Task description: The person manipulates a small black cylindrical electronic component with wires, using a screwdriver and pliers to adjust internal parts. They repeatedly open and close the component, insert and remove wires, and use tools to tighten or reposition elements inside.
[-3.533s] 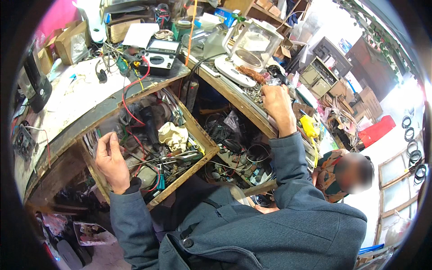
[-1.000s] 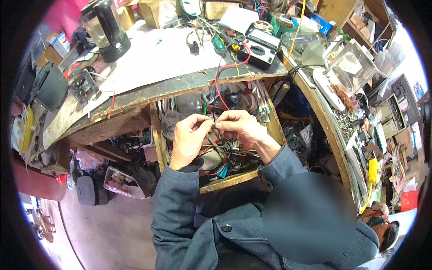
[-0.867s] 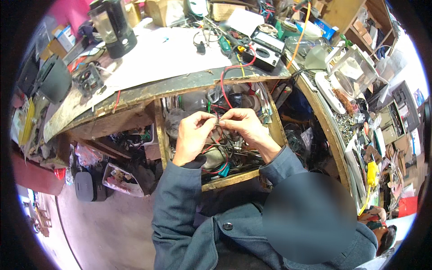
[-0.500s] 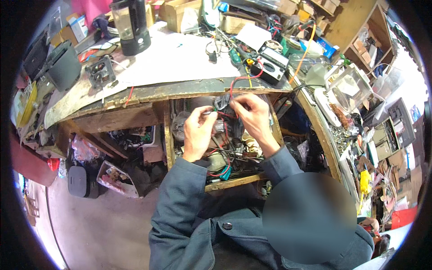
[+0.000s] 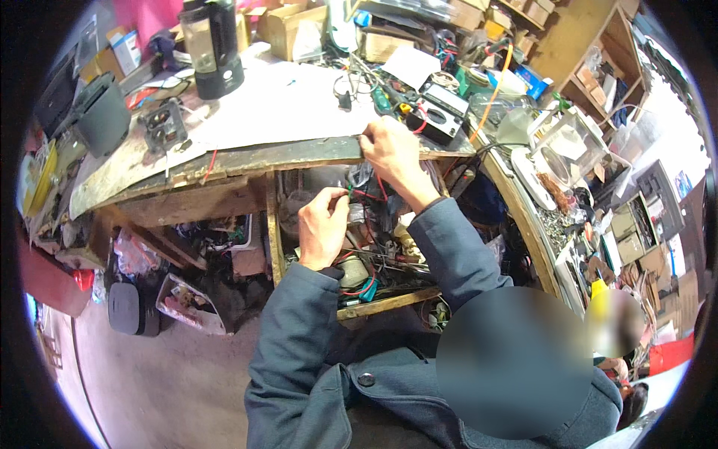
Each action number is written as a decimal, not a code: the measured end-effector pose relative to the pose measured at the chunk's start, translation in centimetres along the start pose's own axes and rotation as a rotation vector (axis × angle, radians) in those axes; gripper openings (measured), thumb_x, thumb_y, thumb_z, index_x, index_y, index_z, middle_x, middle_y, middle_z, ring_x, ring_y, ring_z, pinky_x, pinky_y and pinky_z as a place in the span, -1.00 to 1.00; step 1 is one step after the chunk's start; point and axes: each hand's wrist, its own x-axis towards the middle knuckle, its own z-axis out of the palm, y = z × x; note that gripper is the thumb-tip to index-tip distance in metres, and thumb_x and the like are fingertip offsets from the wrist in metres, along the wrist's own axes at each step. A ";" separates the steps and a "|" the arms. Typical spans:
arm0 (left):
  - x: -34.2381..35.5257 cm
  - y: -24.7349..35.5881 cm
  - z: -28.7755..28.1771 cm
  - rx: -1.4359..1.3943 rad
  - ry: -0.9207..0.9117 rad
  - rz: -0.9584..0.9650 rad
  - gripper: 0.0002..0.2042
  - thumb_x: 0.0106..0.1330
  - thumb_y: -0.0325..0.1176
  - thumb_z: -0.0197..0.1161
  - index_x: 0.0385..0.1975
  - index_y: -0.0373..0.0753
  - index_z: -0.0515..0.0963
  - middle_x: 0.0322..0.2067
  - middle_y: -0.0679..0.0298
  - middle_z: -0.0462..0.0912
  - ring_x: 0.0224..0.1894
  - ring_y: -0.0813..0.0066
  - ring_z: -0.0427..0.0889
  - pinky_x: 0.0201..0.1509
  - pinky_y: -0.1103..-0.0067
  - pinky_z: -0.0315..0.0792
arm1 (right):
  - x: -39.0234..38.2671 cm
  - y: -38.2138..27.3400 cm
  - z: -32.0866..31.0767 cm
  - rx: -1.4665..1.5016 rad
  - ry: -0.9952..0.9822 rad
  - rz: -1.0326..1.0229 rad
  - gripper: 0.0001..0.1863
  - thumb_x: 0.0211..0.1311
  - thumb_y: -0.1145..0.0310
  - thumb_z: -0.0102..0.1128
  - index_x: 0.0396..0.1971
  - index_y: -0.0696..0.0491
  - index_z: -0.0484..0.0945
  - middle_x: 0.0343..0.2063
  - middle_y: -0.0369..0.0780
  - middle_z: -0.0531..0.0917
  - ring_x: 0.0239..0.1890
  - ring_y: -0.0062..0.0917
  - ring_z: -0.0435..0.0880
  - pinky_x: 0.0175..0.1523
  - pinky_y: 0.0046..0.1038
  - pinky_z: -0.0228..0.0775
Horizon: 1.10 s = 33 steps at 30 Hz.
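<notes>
Over an open wooden drawer (image 5: 273, 228), my left hand (image 5: 321, 228) is closed in a pinch. A small bit of green shows at its fingertips, too small to name. My right hand (image 5: 394, 153) is raised at the front edge of the workbench (image 5: 307, 152), its fingers curled closed. What it holds, if anything, is hidden. A red wire (image 5: 382, 188) hangs just below the right hand into the drawer. Behind that hand stands a black and white analog meter (image 5: 443, 112) with a red lead. Tangled wires, clear plastic and metal tools fill the drawer.
A blender (image 5: 213, 52) and an opened grey device (image 5: 163, 126) stand on the white sheet (image 5: 277, 101) covering the bench. Cluttered parts and cables crowd the right side, by a clear plastic case (image 5: 568, 146). Below left are a box of scraps (image 5: 191, 303) and a dark bin (image 5: 134, 307).
My right hand has moved up and left, from above the drawer to the bench edge, with its fingers more curled. The left hand stays over the drawer, still pinched, slightly lower.
</notes>
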 end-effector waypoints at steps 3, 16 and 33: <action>0.0 -0.4 -0.2 0.078 0.022 0.089 -0.82 0.34 -0.40 0.27 -0.17 -0.32 0.68 -0.36 0.01 0.76 -0.35 0.35 0.75 -0.21 0.47 0.56 | 0.1 1.2 1.8 0.098 -0.025 -0.038 -0.76 0.28 0.28 0.16 -0.14 0.08 0.56 -0.28 -0.01 0.62 -0.16 -0.03 0.63 -0.07 -0.09 0.50; -0.4 0.2 0.0 0.129 -0.072 0.035 -0.83 0.38 -0.43 0.23 -0.17 -0.38 0.64 -0.33 0.03 0.75 -0.32 0.26 0.74 -0.19 0.43 0.55 | -6.6 8.6 -10.8 -0.185 0.054 0.262 -0.80 0.30 0.26 0.18 -0.29 0.10 0.56 -0.29 -0.05 0.63 -0.17 -0.11 0.65 -0.09 -0.13 0.51; -1.0 1.2 0.0 0.254 -0.105 0.235 -0.83 0.39 -0.41 0.21 -0.18 -0.38 0.63 -0.33 0.00 0.73 -0.31 0.14 0.73 -0.20 0.37 0.54 | -7.5 18.6 -18.8 -0.666 0.299 0.374 -0.73 0.27 0.32 0.02 -0.43 0.13 0.67 -0.43 0.02 0.70 -0.30 -0.03 0.74 -0.19 -0.06 0.54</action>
